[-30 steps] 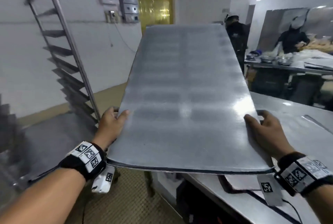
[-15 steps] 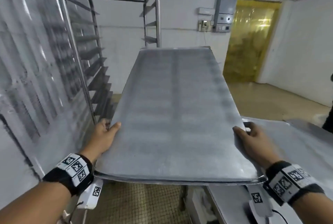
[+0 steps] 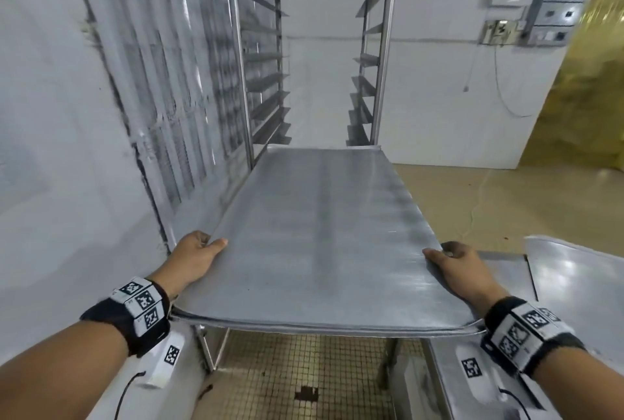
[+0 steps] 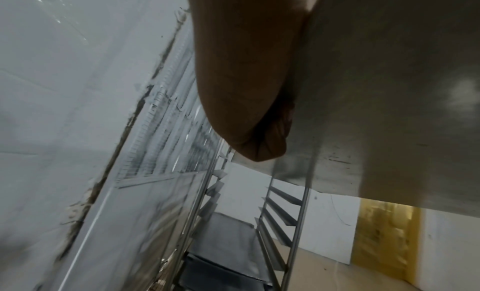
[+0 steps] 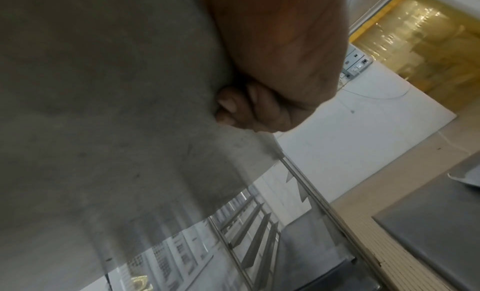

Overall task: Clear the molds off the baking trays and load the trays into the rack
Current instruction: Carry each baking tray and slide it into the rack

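Since the earlier frame the tray point(image 3: 320, 237) has swung to face the rack point(image 3: 312, 48) at upper centre; left hand point(image 3: 197, 259) and right hand point(image 3: 464, 271) each clamp a near corner, long axis pointing straight in.

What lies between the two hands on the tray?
Only bare tray surface between the left hand and right hand; no molds, per the head view.

Open passage between the side ledges of the rack point(image 3: 312, 58); wall close on its left, desk point(image 3: 574, 284) near its right.
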Available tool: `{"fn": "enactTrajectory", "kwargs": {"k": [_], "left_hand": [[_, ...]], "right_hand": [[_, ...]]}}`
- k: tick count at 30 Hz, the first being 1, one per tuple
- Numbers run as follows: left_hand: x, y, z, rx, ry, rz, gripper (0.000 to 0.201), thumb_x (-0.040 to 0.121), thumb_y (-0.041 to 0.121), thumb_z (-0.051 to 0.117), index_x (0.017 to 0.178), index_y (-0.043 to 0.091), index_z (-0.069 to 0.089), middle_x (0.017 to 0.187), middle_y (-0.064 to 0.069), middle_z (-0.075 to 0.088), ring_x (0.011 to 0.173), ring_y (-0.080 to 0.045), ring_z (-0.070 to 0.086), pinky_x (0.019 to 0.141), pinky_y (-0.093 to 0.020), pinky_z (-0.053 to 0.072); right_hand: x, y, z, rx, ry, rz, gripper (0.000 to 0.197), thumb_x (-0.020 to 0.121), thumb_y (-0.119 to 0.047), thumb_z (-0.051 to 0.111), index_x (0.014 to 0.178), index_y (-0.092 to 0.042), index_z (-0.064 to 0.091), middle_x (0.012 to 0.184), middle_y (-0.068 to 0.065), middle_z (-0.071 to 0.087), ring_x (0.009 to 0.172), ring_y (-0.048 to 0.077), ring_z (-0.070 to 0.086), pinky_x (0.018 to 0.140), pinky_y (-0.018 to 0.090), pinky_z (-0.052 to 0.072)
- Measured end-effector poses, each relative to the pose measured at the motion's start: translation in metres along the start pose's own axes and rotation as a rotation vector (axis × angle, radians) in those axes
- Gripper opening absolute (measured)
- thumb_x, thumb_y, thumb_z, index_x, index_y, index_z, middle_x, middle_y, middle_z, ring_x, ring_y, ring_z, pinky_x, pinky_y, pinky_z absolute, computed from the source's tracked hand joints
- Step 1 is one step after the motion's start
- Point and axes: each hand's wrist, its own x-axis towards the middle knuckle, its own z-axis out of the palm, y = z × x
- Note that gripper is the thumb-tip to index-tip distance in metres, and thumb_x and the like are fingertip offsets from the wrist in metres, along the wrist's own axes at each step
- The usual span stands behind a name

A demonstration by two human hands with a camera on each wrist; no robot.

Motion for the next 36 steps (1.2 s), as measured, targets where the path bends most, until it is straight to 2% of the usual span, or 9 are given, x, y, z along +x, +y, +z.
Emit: {"fn": "enactTrajectory", "kwargs": {"k": [5, 7, 12, 15, 19, 25, 29, 34, 36], "left_hand": [[0.011, -0.019, -0.009, 0.058, -0.032, -0.043, 0.034, 0.092, 0.037, 0.071, 0.091, 0.004, 0.069, 0.082, -0.011, 0.074, 0.068, -0.024, 0.07, 0.055, -0.023, 0.046], [0.018, -0.025, -0.011, 0.069, -0.036, -0.062, 0.035, 0.091, 0.037, 0.071, 0.09, 0.003, 0.07, 0.08, -0.011, 0.074, 0.065, -0.023, 0.07, 0.054, -0.023, 0.046], [0.035, -0.035, -0.014, 0.101, -0.007, -0.065, 0.031, 0.092, 0.034, 0.071, 0.093, 0.003, 0.066, 0.085, -0.011, 0.072, 0.07, -0.023, 0.067, 0.056, -0.025, 0.045], [0.044, -0.038, -0.015, 0.103, 0.007, -0.068, 0.035, 0.092, 0.035, 0.071, 0.101, 0.002, 0.063, 0.092, -0.013, 0.07, 0.075, -0.025, 0.066, 0.058, -0.027, 0.045], [0.055, -0.044, -0.02, 0.103, 0.013, -0.067, 0.04, 0.092, 0.037, 0.07, 0.111, 0.003, 0.059, 0.101, -0.014, 0.068, 0.084, -0.028, 0.066, 0.065, -0.03, 0.047], [0.068, -0.053, -0.023, 0.086, -0.002, -0.05, 0.038, 0.092, 0.041, 0.069, 0.108, 0.008, 0.059, 0.098, -0.01, 0.068, 0.085, -0.027, 0.067, 0.073, -0.035, 0.052], [0.073, -0.05, -0.017, 0.055, -0.014, -0.033, 0.027, 0.093, 0.036, 0.069, 0.095, 0.009, 0.061, 0.089, -0.01, 0.07, 0.076, -0.024, 0.067, 0.064, -0.03, 0.05], [0.083, -0.048, -0.006, 0.053, -0.009, -0.022, 0.021, 0.096, 0.03, 0.067, 0.084, 0.019, 0.053, 0.082, 0.002, 0.06, 0.071, -0.012, 0.058, 0.058, -0.023, 0.042], [0.089, -0.049, -0.001, 0.055, -0.012, -0.02, 0.021, 0.096, 0.03, 0.067, 0.091, 0.013, 0.055, 0.083, 0.002, 0.058, 0.072, -0.011, 0.056, 0.059, -0.022, 0.041]], "right_hand": [[0.01, 0.006, 0.024, -0.006, -0.031, 0.033, 0.018, 0.094, -0.021, 0.069, 0.083, -0.011, 0.059, 0.072, 0.017, 0.068, 0.069, 0.025, 0.062, 0.067, 0.035, 0.045], [0.016, 0.009, 0.034, -0.013, -0.034, 0.041, 0.022, 0.094, -0.019, 0.068, 0.078, -0.007, 0.06, 0.073, 0.016, 0.068, 0.072, 0.026, 0.062, 0.068, 0.036, 0.044], [0.029, 0.017, 0.056, -0.177, -0.007, -0.016, 0.029, 0.092, -0.032, 0.069, 0.089, -0.003, 0.071, 0.075, 0.014, 0.074, 0.061, 0.017, 0.061, 0.059, 0.031, 0.045], [0.034, 0.02, 0.07, -0.179, 0.011, -0.017, 0.033, 0.089, -0.039, 0.069, 0.09, -0.006, 0.071, 0.081, 0.016, 0.075, 0.066, 0.027, 0.069, 0.064, 0.036, 0.05], [0.032, 0.019, 0.085, -0.166, 0.03, -0.015, 0.026, 0.094, -0.032, 0.067, 0.094, -0.006, 0.07, 0.073, 0.008, 0.073, 0.062, 0.02, 0.064, 0.06, 0.034, 0.048], [0.029, 0.025, 0.098, -0.101, 0.046, 0.011, 0.025, 0.095, -0.03, 0.066, 0.099, -0.006, 0.067, 0.067, 0.006, 0.065, 0.055, 0.013, 0.056, 0.048, 0.025, 0.042], [0.034, 0.025, 0.101, -0.09, 0.058, 0.003, 0.022, 0.095, -0.029, 0.066, 0.098, -0.007, 0.065, 0.08, 0.016, 0.072, 0.064, 0.02, 0.061, 0.058, 0.031, 0.047], [0.049, 0.031, 0.103, -0.115, 0.06, 0.003, 0.024, 0.096, -0.028, 0.065, 0.098, -0.005, 0.065, 0.081, 0.019, 0.073, 0.063, 0.02, 0.06, 0.055, 0.027, 0.044], [0.061, 0.038, 0.102, -0.108, 0.044, 0.009, 0.026, 0.096, -0.03, 0.065, 0.101, -0.004, 0.066, 0.081, 0.019, 0.074, 0.062, 0.018, 0.06, 0.053, 0.026, 0.044]]}}
